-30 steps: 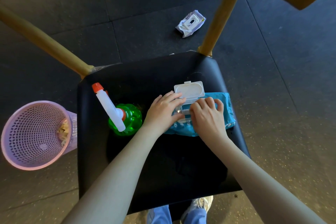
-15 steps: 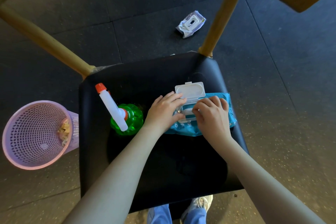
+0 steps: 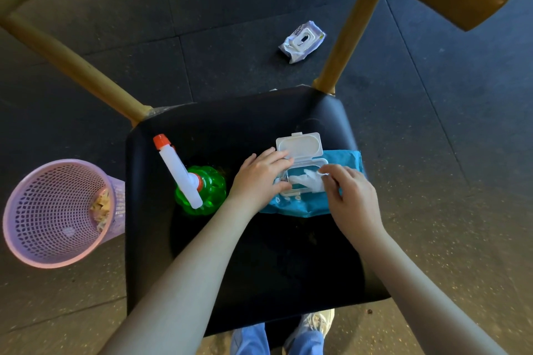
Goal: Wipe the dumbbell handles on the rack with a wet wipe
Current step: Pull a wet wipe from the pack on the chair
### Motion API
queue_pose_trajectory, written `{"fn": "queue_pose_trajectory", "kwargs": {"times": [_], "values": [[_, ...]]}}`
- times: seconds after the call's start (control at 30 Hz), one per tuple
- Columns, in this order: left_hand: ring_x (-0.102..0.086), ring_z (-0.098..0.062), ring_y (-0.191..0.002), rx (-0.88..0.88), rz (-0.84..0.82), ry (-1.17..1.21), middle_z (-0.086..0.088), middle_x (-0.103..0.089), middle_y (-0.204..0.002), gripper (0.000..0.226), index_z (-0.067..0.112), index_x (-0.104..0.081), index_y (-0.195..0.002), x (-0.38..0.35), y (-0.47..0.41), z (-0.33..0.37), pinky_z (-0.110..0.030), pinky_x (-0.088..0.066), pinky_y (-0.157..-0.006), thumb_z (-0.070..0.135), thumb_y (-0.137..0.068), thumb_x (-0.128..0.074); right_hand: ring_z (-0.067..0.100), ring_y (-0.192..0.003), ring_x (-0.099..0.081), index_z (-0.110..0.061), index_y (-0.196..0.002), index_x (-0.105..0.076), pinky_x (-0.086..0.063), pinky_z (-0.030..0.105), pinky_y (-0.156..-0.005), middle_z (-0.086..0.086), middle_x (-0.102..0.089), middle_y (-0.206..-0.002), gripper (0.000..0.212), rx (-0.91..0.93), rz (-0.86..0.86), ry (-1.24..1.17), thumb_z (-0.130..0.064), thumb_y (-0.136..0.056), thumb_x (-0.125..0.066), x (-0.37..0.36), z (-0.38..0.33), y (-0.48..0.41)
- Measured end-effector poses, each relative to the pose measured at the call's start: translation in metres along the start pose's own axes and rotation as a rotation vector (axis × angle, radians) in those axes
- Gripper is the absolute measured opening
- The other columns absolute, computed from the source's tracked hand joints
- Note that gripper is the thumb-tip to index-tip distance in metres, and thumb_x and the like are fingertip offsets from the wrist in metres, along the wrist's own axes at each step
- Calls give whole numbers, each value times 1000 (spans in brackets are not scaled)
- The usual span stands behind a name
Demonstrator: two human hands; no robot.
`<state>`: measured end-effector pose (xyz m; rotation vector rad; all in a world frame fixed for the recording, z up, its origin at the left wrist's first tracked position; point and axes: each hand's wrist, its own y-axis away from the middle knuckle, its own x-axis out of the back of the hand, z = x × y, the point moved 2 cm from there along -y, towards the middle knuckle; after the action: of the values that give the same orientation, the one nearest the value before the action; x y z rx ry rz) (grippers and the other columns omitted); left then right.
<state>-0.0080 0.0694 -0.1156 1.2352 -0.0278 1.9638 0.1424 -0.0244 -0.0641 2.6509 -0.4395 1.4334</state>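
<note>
- Dark rubber floor (image 3: pixel 230 8) tiles are seen beneath a wooden-framed chair, whose black chair seat (image 3: pixel 259 268) is being used as a stand for cleaning supplies.
- A blue wipe pack (image 3: pixel 300 204) is seen lying flat on the right half of the seat, its white flip lid (image 3: pixel 299 147) thrown back toward the chair's back.
- The pack is pressed down by the left hand (image 3: pixel 259 176), whose fingers are laid nearly straight across its left end and the edge of the opening.
- A white wet wipe (image 3: pixel 308 183) is pinched between the thumb and fingertips of the right hand (image 3: pixel 352 196) and is shown partly drawn out of the opening, its tail not yet freed.
- A green spray bottle (image 3: pixel 202 190) is laid on its side just beside the left hand. A pink mesh basket (image 3: pixel 52 204) holding crumpled scraps is stood on the floor to the left, and a crumpled second pack (image 3: pixel 302 41) is seen on the floor beyond the chair.
- No dumbbells or rack are shown, so the wiping itself is judged not yet begun; the step in hand is judged to be the pulling of a wipe.
- Several slips are thought possible:
  - the wipe could be torn if it is tugged sharply by one corner;
  - a chain of following wipes could be dragged out if the left hand's pressure is eased;
  - the pack could be slid off the seat's right edge, to which it lies close;
  - the remaining wipes could be dried out if the lid is left open.
</note>
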Motion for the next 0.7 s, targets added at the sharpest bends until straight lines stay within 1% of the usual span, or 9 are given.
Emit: {"fn": "queue_pose_trajectory", "kwargs": {"times": [0.1,0.17,0.2,0.27,0.33,0.37,0.5,0.63,0.7], "values": [[-13,-9,-145,1,-11,7,15,-27,-154,55,30,-39,-143,2,-1,-1,-35,-8,-117,37,-92,-58,26,-87,-60,-11,-105,-70,-44,34,-73,7,-66,-95,21,-69,-119,-21,-24,-93,-59,-7,-7,1],[-12,-8,-145,1,-20,20,15,-26,-154,55,30,-39,-144,3,-1,-2,-35,-7,-117,37,-92,-58,27,-91,-56,-11,-109,-69,-43,38,-76,8,-64,-98,29,-115,-162,72,-31,-89,-64,-13,-4,-1],[-12,-7,-145,1,-27,26,16,-26,-154,55,30,-39,-144,3,0,-2,-34,-7,-116,38,-92,-58,31,-86,-56,-9,-103,-70,-43,40,-73,11,-63,-93,27,-94,-166,135,-29,-85,-69,-16,-2,-1],[-12,-7,-145,-2,-47,23,16,-24,-155,56,31,-38,-144,5,1,-2,-34,-8,-116,40,-92,-57,35,-68,-54,-5,-79,-70,-42,40,-62,14,-59,-75,15,-49,-153,251,-18,-76,-75,-22,3,-2],[-11,-7,-145,-5,-69,-3,16,-21,-156,60,31,-36,-145,6,2,-1,-34,-8,-117,41,-91,-58,32,-54,-51,-4,-61,-67,-41,36,-53,11,-53,-61,10,-1,-102,288,-10,-67,-72,-23,5,-5],[-10,-8,-145,-4,-76,-18,16,-20,-156,61,31,-35,-146,6,2,0,-35,-8,-117,41,-90,-59,31,-51,-50,-5,-58,-67,-41,34,-51,9,-52,-58,8,17,-71,286,-10,-65,-69,-20,3,-7],[-10,-7,-145,19,-63,-33,17,-20,-156,61,31,-34,-146,6,3,2,-36,-8,-117,40,-91,-59,31,-54,-52,-5,-66,-72,-45,35,-54,9,-58,-63,9,59,34,207,-10,-69,-65,3,-6,-11],[-10,-7,-145,36,-59,-31,17,-21,-156,61,32,-35,-145,6,3,4,-36,-8,-117,41,-90,-59,29,-57,-54,-3,-72,-71,-42,29,-56,9,-59,-65,6,79,48,111,-5,-71,-66,18,-14,-3],[-11,-6,-145,46,-61,-27,18,-22,-155,61,33,-35,-145,7,2,5,-36,-9,-116,40,-90,-60,29,-58,-55,-3,-72,-71,-44,30,-55,9,-59,-65,7,72,40,79,-4,-72,-65,24,-16,2]]}}
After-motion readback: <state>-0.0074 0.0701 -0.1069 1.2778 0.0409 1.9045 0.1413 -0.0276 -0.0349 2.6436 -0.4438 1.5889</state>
